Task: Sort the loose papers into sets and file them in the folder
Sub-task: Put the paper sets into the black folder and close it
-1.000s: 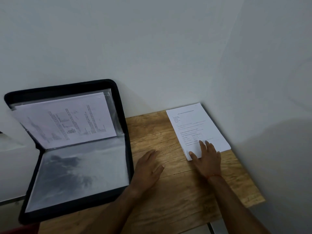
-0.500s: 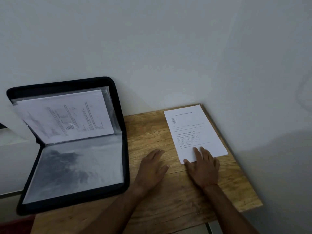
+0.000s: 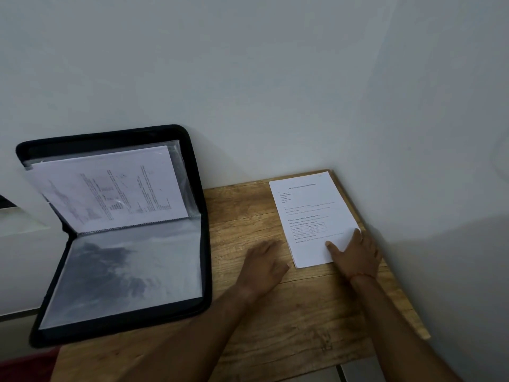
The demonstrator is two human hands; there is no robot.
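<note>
Papers point(image 3: 311, 216): a thin white printed stack lying flat at the far right corner of the table point(image 3: 303, 312), its right edge close along the wall point(image 3: 275, 78); a second sheet's edge shows at the near left corner.
Handling (judged): light, limp and thin; sheets are likely to slide over one another and over the smooth wood, and to crease if pinched hard.
Where to take hold (judged): the near edge or near right corner, lifted with a thumb on top and fingers beneath, the whole stack squared first.
Right hand point(image 3: 355, 257): lies on the near right corner of the papers, thumb spread across the sheet, fingers nearly straight along its right edge; it presses and grips nothing.
Left hand point(image 3: 264, 263): flat on bare wood just beside the papers' left edge, fingers extended, holding nothing.
Folder point(image 3: 205, 244): black, zip-edged, open at the left; its upper half leans against the wall, its lower half lies flat.
Filed sheet point(image 3: 110, 194): printed, already in the upper clear sleeve.
Lower sleeve point(image 3: 124, 271): clear, glossy, apparently empty.
Obstacles (judged): the wall crowds the papers' right side; the path to the folder crosses the left hand.
</note>
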